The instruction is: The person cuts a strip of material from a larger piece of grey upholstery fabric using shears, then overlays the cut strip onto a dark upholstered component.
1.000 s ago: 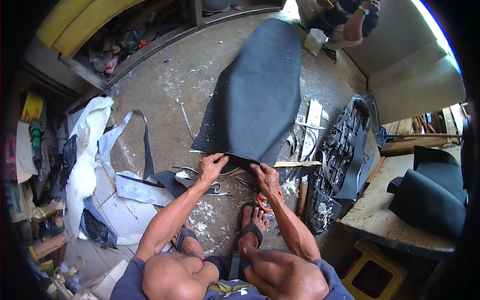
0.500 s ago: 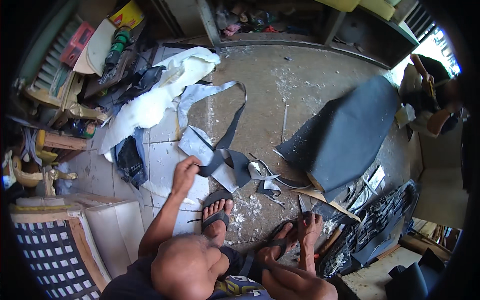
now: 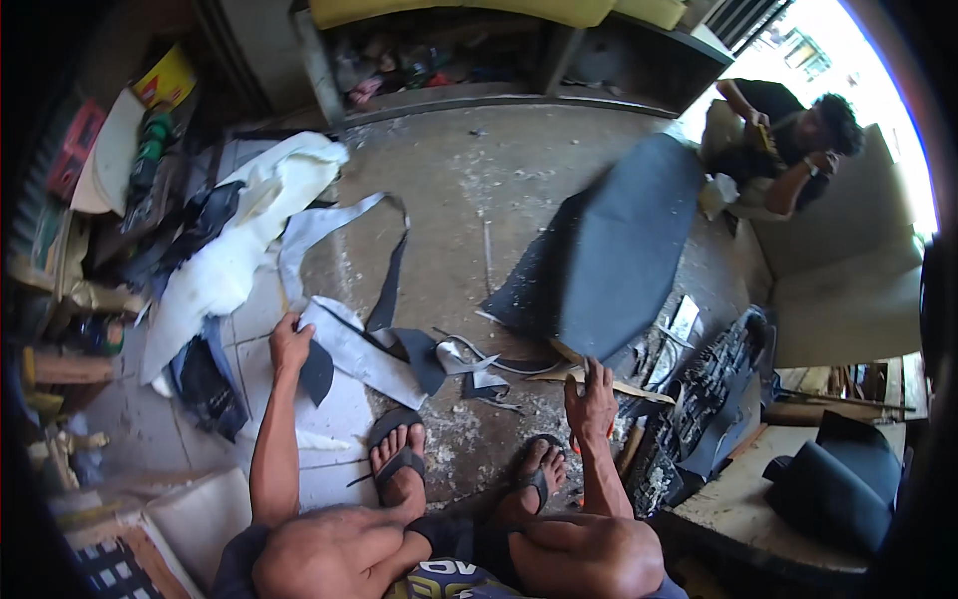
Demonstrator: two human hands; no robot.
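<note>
In the head view, my left hand (image 3: 289, 344) is closed at the left end of a strip of synthetic leather (image 3: 364, 354), black on one face and pale grey on the other. A black flap (image 3: 316, 374) hangs beside that hand. The strip lies across the floor in front of my left foot. My right hand (image 3: 593, 401) has its fingers stretched forward and holds nothing that I can see. Beyond its fingertips are a thin pale brown strip (image 3: 639, 389) and the near edge of a large, humped black leather sheet (image 3: 629, 255).
A long curved offcut (image 3: 339, 215) and smaller scraps lie ahead. White padding (image 3: 215, 275) is heaped on the left. Torn dark material (image 3: 699, 409) lies to the right, near a rolled black sheet (image 3: 838, 484). Another person (image 3: 783, 145) sits at the far right.
My left hand has moved left, drawing the strip's end along and stretching it out. The pointed blade seen at my right hand no longer shows, and that hand's fingers have straightened. The view has shifted right.
</note>
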